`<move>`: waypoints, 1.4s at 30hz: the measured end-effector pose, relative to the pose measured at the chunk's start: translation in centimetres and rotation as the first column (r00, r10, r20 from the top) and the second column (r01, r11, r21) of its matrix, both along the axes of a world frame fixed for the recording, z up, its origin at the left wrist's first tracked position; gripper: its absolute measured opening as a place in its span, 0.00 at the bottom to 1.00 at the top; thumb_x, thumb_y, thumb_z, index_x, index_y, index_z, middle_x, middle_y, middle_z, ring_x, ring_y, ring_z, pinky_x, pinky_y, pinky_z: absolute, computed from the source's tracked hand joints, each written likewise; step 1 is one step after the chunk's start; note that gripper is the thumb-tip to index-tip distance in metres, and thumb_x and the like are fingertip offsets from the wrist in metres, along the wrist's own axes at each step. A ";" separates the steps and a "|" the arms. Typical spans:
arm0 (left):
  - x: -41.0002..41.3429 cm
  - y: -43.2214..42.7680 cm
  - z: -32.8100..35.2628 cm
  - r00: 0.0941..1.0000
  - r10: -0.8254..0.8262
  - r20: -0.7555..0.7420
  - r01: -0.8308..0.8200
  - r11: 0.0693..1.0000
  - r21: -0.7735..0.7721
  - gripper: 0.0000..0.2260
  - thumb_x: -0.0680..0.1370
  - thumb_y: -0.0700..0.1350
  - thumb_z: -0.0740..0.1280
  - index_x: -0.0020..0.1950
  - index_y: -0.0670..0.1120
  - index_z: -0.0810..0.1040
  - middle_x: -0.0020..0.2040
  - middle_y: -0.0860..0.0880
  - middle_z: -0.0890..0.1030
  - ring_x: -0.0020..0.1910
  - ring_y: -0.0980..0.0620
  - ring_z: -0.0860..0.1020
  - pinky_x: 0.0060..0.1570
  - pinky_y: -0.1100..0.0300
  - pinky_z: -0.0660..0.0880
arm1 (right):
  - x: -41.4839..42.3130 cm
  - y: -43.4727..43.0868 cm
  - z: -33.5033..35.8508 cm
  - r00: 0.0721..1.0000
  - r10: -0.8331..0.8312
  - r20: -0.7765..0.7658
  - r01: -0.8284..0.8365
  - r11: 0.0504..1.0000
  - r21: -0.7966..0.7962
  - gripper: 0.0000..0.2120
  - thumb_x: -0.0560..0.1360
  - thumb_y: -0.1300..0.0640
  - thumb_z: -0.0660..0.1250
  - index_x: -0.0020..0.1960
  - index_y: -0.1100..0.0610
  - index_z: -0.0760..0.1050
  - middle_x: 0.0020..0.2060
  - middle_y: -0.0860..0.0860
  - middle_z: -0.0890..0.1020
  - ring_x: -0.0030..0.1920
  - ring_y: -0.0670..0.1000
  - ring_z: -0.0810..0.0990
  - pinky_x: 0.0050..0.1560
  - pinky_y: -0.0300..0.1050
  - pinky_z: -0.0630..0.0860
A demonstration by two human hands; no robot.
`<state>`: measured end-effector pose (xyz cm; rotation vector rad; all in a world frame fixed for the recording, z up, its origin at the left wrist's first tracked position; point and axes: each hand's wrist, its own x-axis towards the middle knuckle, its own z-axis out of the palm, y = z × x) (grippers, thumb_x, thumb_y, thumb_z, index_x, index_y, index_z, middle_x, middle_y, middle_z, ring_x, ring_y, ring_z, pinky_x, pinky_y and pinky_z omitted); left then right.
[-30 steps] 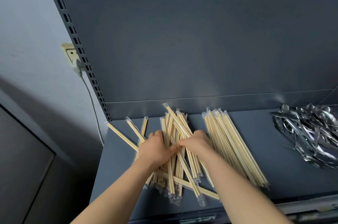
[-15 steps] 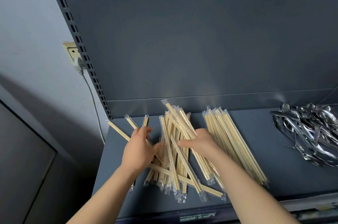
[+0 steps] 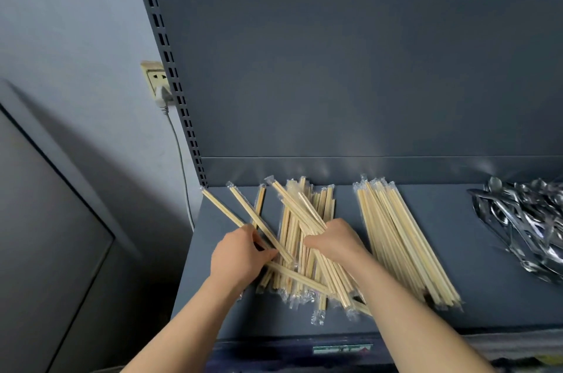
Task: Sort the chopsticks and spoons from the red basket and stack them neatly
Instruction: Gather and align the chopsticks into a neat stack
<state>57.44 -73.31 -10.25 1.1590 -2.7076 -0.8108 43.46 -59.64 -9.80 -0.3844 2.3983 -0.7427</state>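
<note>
left hand (image 3: 240, 258), right hand (image 3: 336, 241), both forearms (image 3: 185, 330) bare

Light was soft and dim. Glare streaked the blurred spoons (image 3: 524, 220). A shadow crossed the left wall (image 3: 76, 116). Edges bowed.

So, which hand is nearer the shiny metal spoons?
Right. The right hand holds loose wooden chopsticks, left of the shiny metal spoons; the left hand is farther left.

I take this for a shop or stockroom. Beyond my left hand (image 3: 240, 260) and right hand (image 3: 335, 241) rises grey retail shelving: a slotted upright (image 3: 170, 74), a flat back panel (image 3: 335, 83), and a label strip (image 3: 342, 349) on the shelf (image 3: 472, 281) edge, nearer than the hands. A plain painted wall (image 3: 76, 37) with a plugged socket (image 3: 154, 80) lies off to the left.
</note>
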 end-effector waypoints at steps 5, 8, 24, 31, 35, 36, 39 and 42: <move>-0.8 -0.8 1.1 0.949 0.150 -0.276 -0.006 0.887 0.462 0.12 0.68 0.43 0.78 0.43 0.41 0.77 0.36 0.44 0.83 0.28 0.51 0.77 0.31 0.57 0.76 | -0.9 1.3 1.7 0.998 -0.015 0.061 0.016 1.000 -0.024 0.14 0.64 0.47 0.68 0.42 0.56 0.74 0.32 0.49 0.73 0.30 0.48 0.73 0.31 0.40 0.68; -1.9 -1.1 2.0 0.887 0.269 -0.377 0.083 0.708 0.701 0.08 0.71 0.37 0.75 0.44 0.39 0.77 0.34 0.44 0.79 0.28 0.53 0.74 0.29 0.62 0.73 | -1.4 2.1 2.9 0.997 0.021 0.072 -0.020 1.000 -0.014 0.11 0.67 0.50 0.66 0.40 0.58 0.74 0.37 0.51 0.82 0.37 0.49 0.81 0.38 0.43 0.76; -8.2 0.4 2.5 0.940 0.020 -0.340 0.169 0.840 0.516 0.19 0.69 0.46 0.78 0.55 0.50 0.74 0.49 0.54 0.80 0.44 0.56 0.80 0.36 0.66 0.75 | -2.1 5.2 2.4 0.923 0.093 0.373 0.074 0.909 -0.409 0.16 0.71 0.61 0.71 0.56 0.61 0.72 0.41 0.56 0.85 0.38 0.49 0.84 0.42 0.45 0.82; -6.6 1.4 0.8 0.984 -0.129 -0.119 0.147 0.976 0.162 0.04 0.74 0.43 0.68 0.49 0.47 0.77 0.41 0.52 0.80 0.37 0.57 0.76 0.32 0.67 0.71 | -2.5 5.3 2.0 0.924 0.058 0.379 0.137 0.873 -0.468 0.14 0.72 0.60 0.71 0.56 0.59 0.73 0.43 0.57 0.84 0.37 0.48 0.83 0.39 0.42 0.81; -6.4 1.4 0.7 0.992 -0.113 -0.054 0.121 0.978 0.168 0.03 0.74 0.42 0.68 0.47 0.47 0.76 0.41 0.50 0.80 0.38 0.53 0.77 0.33 0.63 0.74 | -3.4 6.2 2.5 0.904 -0.020 0.426 0.301 0.739 -0.603 0.17 0.73 0.56 0.73 0.59 0.61 0.73 0.44 0.55 0.84 0.39 0.49 0.84 0.41 0.40 0.80; -6.5 1.5 0.7 0.992 -0.119 -0.046 0.124 0.982 0.145 0.05 0.74 0.43 0.69 0.48 0.47 0.76 0.43 0.51 0.80 0.40 0.53 0.77 0.36 0.61 0.75 | -3.5 6.3 2.6 0.912 -0.024 0.409 0.299 0.723 -0.623 0.22 0.72 0.54 0.74 0.61 0.61 0.72 0.46 0.56 0.84 0.44 0.50 0.84 0.45 0.42 0.81; -7.0 1.9 2.0 0.973 -0.105 -0.208 0.146 0.971 0.191 0.19 0.72 0.56 0.74 0.56 0.49 0.75 0.51 0.55 0.78 0.49 0.55 0.77 0.47 0.62 0.72 | -3.5 6.1 3.2 0.948 -0.004 0.318 0.219 0.734 -0.643 0.32 0.65 0.48 0.77 0.64 0.60 0.71 0.54 0.54 0.84 0.60 0.54 0.78 0.69 0.55 0.68; -8.1 2.4 5.9 0.849 -0.056 -0.525 0.374 0.765 0.524 0.32 0.65 0.60 0.76 0.64 0.48 0.75 0.57 0.53 0.81 0.56 0.55 0.79 0.58 0.59 0.76 | -3.6 5.9 4.2 0.960 0.063 0.272 0.149 0.708 -0.690 0.32 0.64 0.47 0.79 0.63 0.58 0.73 0.47 0.53 0.86 0.56 0.53 0.82 0.69 0.59 0.68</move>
